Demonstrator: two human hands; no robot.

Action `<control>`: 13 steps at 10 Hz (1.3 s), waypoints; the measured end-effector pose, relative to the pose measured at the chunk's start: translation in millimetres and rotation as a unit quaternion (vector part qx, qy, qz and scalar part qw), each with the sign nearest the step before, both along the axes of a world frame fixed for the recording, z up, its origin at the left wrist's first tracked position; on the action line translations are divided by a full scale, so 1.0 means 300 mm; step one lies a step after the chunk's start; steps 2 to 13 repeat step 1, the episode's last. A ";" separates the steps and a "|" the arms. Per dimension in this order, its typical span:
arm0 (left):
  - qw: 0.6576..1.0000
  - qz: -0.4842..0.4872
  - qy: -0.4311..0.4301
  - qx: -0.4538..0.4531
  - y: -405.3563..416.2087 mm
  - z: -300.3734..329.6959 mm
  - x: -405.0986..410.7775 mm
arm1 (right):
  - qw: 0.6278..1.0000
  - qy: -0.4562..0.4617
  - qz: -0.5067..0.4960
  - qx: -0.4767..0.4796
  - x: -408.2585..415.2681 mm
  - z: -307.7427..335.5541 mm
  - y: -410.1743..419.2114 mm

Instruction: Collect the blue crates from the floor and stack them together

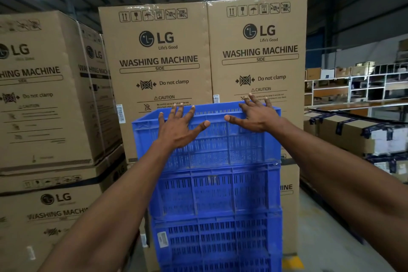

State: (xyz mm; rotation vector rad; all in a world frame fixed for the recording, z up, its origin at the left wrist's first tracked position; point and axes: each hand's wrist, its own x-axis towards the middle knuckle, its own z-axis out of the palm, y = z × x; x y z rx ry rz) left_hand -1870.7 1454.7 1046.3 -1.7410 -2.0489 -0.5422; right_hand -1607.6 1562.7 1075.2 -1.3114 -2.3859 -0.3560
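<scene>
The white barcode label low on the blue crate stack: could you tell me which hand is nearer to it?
Left. The left hand presses the top crate on the white barcode label's side; the right hand spreads on the far side.

Both arms reached forward, bare to the elbow. The left hand [179,127] and right hand [254,115] lay flat, fingers spread straight and thumbs pointing toward each other.
</scene>
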 end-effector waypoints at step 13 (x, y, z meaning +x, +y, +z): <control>1.000 0.004 0.023 0.007 -0.039 0.009 0.026 | 0.999 0.016 0.016 0.034 0.027 -0.021 -0.038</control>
